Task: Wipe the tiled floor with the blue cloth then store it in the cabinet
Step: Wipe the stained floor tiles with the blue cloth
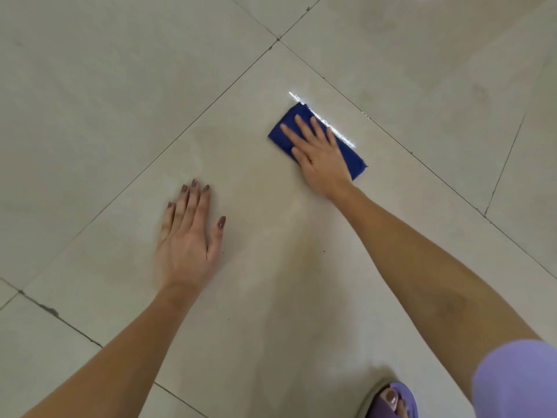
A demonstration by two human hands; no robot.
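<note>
Both hands are flat on the tiled floor (120,95): right hand (319,155) pressing the folded blue cloth (351,156) far right, left hand (188,233) spread, probably just resting, near left.

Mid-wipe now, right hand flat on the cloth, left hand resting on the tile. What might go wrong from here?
1. The right hand only presses the folded blue cloth with flat fingers, no grip, so the cloth may slip out or bunch up.
2. The bright streak beside the cloth looks wet. If the tiled floor is slick, the left hand or the sandalled foot might slide.
3. A stroke that misses the streak would leave it behind.
</note>
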